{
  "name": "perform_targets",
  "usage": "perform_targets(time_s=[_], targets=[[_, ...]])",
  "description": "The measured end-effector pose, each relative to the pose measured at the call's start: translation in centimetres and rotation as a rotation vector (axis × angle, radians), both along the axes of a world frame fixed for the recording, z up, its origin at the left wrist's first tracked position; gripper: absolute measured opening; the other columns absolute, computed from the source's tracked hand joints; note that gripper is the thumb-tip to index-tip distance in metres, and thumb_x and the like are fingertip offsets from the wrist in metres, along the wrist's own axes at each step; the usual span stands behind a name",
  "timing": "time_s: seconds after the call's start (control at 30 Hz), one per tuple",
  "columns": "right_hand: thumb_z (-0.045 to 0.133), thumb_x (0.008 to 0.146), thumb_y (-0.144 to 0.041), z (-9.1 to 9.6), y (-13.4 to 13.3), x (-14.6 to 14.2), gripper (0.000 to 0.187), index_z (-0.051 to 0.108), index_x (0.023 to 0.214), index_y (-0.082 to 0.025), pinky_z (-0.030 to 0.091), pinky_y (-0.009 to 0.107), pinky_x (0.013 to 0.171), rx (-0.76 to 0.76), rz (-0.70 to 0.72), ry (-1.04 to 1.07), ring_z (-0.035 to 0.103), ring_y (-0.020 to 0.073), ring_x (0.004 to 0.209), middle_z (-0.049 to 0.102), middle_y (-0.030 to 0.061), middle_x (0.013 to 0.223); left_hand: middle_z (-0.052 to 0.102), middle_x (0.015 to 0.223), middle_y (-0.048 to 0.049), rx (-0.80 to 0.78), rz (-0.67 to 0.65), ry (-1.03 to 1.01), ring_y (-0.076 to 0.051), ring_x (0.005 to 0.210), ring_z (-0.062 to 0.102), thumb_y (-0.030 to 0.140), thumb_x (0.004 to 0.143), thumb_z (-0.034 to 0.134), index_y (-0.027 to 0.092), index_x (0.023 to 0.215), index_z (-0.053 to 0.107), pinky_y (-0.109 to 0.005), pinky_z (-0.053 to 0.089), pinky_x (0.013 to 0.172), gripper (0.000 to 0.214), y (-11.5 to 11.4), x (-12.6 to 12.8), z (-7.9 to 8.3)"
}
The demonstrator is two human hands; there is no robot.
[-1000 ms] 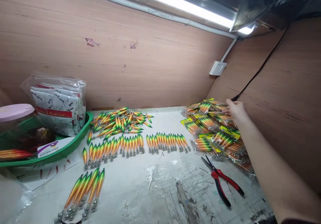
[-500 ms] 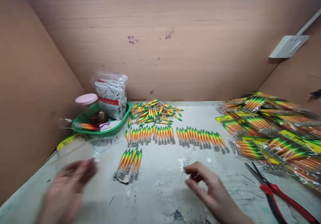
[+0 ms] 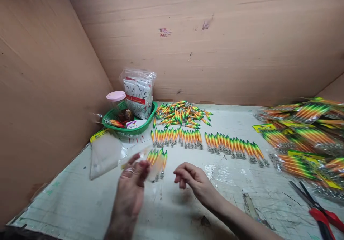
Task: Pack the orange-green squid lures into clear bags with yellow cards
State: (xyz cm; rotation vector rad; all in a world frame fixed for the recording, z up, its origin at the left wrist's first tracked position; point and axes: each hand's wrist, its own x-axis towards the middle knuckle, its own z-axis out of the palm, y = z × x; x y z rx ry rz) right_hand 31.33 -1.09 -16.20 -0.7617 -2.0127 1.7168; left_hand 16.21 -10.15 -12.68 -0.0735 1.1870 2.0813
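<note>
My left hand [image 3: 131, 182] is closed on a small clear plastic bag [image 3: 154, 166], blurred by motion. The bag partly covers a small group of squid jig lures [image 3: 164, 161] in orange, yellow and green. To the right, my right hand [image 3: 192, 181] hovers over the table with its fingers curled together and nothing seen in them. Behind the hands, more lures stand in two rows, a left row [image 3: 174, 138] and a right row [image 3: 233, 147]. A loose heap of the same lures [image 3: 180, 114] lies farther back.
A stack of clear bags [image 3: 104, 157] with yellow headers lies at left. Behind it, a green basket [image 3: 134, 130] holds a pink-lidded jar [image 3: 116, 96] and a bag of printed packets [image 3: 138, 96]. Packed lures [image 3: 301, 136] pile up at right, near red-handled pliers [image 3: 317, 207].
My left hand has moved right from beside the bag stack, carrying a clear bag toward the small lure group. My right hand's fingers have closed more. The view has turned left.
</note>
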Motion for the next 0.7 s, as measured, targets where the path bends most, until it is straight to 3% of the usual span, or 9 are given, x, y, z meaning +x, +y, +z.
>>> perform_targets(time_s=[0.07,0.17,0.27,0.37,0.47,0.57,0.7], targets=[[0.056,0.080,-0.034,-1.1,0.3,-2.0,0.022,0.053,0.091,-0.015,0.041,0.030,0.069,0.141,0.009,-0.061,0.050,0.0152,0.074,0.055,0.0066,0.085,0.063,0.070,-0.0008,0.029,0.116,-0.026,-0.007,0.059,0.061,-0.004,0.074,0.056,0.012,0.092,0.060,-0.012,0.052,0.058,0.024,0.0,-1.9,0.9],[0.061,0.064,-0.009,-2.7,0.2,-4.6,0.023,0.050,0.083,-0.016,0.038,0.034,0.075,0.357,-0.001,-0.160,0.047,0.0202,0.085,0.052,0.0072,0.092,0.064,0.076,-0.0023,0.020,0.114,-0.053,-0.010,0.065,0.065,-0.005,0.077,0.050,0.013,0.094,0.061,-0.014,0.053,0.058,0.027,-0.4,-2.6,1.4],[0.055,0.064,-0.005,-3.8,-0.1,-5.8,0.021,0.045,0.078,-0.016,0.037,0.036,0.073,0.501,-0.027,-0.221,0.045,0.0230,0.086,0.050,0.0080,0.090,0.065,0.082,-0.0058,0.026,0.051,-0.103,-0.016,0.076,0.067,-0.002,0.078,0.049,0.013,0.090,0.060,-0.020,0.056,0.063,0.022,-0.8,-2.3,1.1],[0.051,0.065,-0.005,-3.7,-0.1,-4.4,0.019,0.042,0.078,-0.017,0.038,0.033,0.068,0.584,-0.042,-0.223,0.045,0.0206,0.080,0.050,0.0066,0.086,0.066,0.091,-0.0101,0.033,0.004,-0.145,-0.024,0.088,0.066,0.005,0.082,0.047,0.010,0.082,0.058,-0.029,0.058,0.066,0.012,-0.6,-2.5,0.6],[0.051,0.070,-0.008,-1.4,0.3,-0.6,0.016,0.043,0.081,-0.017,0.039,0.029,0.063,0.636,-0.056,-0.164,0.045,0.0161,0.073,0.050,0.0044,0.081,0.066,0.094,-0.0095,0.033,-0.043,-0.107,-0.023,0.087,0.066,0.007,0.081,0.054,0.009,0.083,0.060,-0.028,0.057,0.067,0.006,0.6,-2.6,0.3],[0.052,0.081,-0.014,2.8,0.1,3.7,0.013,0.046,0.092,-0.018,0.042,0.026,0.063,0.685,-0.078,-0.008,0.047,0.0127,0.072,0.050,0.0025,0.082,0.067,0.093,-0.0093,0.047,-0.143,-0.101,-0.022,0.086,0.066,0.009,0.078,0.062,0.009,0.081,0.062,-0.026,0.057,0.066,0.003,2.0,-1.8,0.1],[0.056,0.080,-0.009,7.1,-1.1,6.6,0.024,0.045,0.098,-0.020,0.046,0.026,0.068,0.753,0.093,0.111,0.051,0.0129,0.078,0.053,0.0026,0.084,0.066,0.096,-0.0114,0.087,-0.335,-0.133,-0.026,0.091,0.065,0.014,0.075,0.068,0.008,0.082,0.063,-0.026,0.057,0.067,0.010,3.1,0.4,0.0]])
